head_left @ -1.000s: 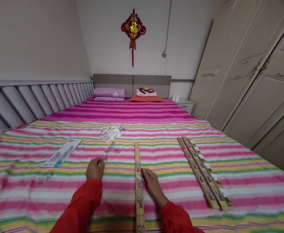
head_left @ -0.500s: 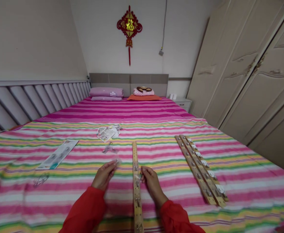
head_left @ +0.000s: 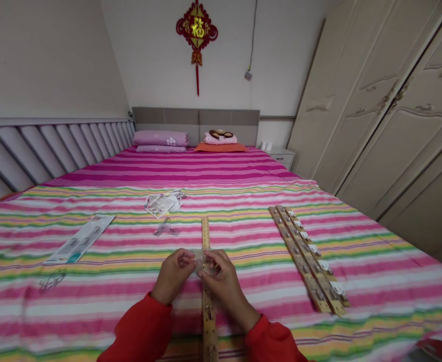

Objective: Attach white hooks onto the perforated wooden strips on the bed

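Note:
A long perforated wooden strip (head_left: 205, 236) lies lengthwise on the striped bedsheet in front of me, with small metal hooks along it. My left hand (head_left: 173, 274) and my right hand (head_left: 223, 281) meet just above the strip. Both pinch a small clear plastic hook piece (head_left: 200, 261) between their fingertips. Both arms wear red sleeves. Another clear hook piece (head_left: 164, 230) lies on the sheet a little beyond my left hand.
Two more wooden strips (head_left: 303, 259) with white-backed hooks lie side by side at the right. A pile of clear packets (head_left: 162, 202) sits further up the bed, a white package card (head_left: 79, 240) at the left. A wardrobe (head_left: 394, 115) stands along the right.
My left hand picked up a clear piece from the sheet and carried it right to the strip. My right hand rose off the strip to meet it; both now pinch the piece.

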Motion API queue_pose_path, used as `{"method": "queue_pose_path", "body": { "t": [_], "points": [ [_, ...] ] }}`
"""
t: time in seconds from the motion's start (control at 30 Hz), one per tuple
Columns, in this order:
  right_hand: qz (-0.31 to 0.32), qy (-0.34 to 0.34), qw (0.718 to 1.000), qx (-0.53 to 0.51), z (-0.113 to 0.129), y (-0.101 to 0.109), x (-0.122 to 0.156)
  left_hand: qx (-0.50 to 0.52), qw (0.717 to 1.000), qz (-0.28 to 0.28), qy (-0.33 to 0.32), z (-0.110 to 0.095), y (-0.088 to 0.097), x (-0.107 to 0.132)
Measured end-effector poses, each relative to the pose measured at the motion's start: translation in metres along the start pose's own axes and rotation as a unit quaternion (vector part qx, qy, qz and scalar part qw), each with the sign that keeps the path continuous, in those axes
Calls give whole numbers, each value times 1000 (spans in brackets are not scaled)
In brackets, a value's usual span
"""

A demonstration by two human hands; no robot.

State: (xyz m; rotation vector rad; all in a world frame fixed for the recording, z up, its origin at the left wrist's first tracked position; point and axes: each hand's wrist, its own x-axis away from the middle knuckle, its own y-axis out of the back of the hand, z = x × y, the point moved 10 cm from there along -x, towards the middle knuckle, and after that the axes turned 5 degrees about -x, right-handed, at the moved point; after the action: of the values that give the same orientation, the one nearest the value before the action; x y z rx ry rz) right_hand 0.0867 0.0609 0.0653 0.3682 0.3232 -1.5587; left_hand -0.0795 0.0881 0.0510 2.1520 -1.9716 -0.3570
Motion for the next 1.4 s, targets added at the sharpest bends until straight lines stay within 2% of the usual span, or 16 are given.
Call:
{"method": "queue_pose_path", "body": {
  "t": [0.1, 0.2, 0.37, 0.47, 0.57, 0.67, 0.73, 0.8, 0.87, 0.97, 1.1, 1.23, 1.3, 1.4],
  "points": [
    [28, 2, 1000, 9, 2, -6, -1, -100, 993, 46, -52, -21, -5, 5],
    [51, 5, 999, 9, 1, -10, -1, -193, 973, 95, -88, -37, -11, 11],
    [50, 42, 998, 25, 15, -9, 0, -326, 928, 107, -146, -67, -18, 19],
    [11, -20, 1000, -17, 5, -2, -2, -355, 911, 110, -179, -79, -22, 22],
    [-16, -157, 976, -151, -26, 0, 1, -278, 939, 95, -179, -81, -17, 17],
    [-49, -261, 923, -279, -50, -2, 9, -108, 985, 20, -136, -69, 2, 6],
    [-81, -285, 895, -335, -55, 0, 12, 4, 997, -27, -72, -46, 10, 1],
    [-101, -293, 876, -370, -56, 2, 14, 91, 996, -20, 3, -19, 3, -1],
    [-104, -301, 867, -384, -56, 0, 14, 145, 988, 19, 56, 3, -14, 1],
    [-104, -308, 866, -379, -60, -2, 13, 170, 980, 46, 89, 19, -31, 2],
    [-102, -296, 893, -324, -67, 3, 3, 170, 981, 13, 93, 18, -34, -8],
    [-95, -269, 922, -260, -73, 11, -18, 167, 984, -9, 59, 6, -34, -30],
    [-97, -267, 925, -254, -79, 12, -29, 162, 986, -6, 38, 4, -35, -44],
    [-106, -275, 923, -247, -92, 12, -42, 161, 986, -1, 45, 14, -39, -63]
  ]
}}
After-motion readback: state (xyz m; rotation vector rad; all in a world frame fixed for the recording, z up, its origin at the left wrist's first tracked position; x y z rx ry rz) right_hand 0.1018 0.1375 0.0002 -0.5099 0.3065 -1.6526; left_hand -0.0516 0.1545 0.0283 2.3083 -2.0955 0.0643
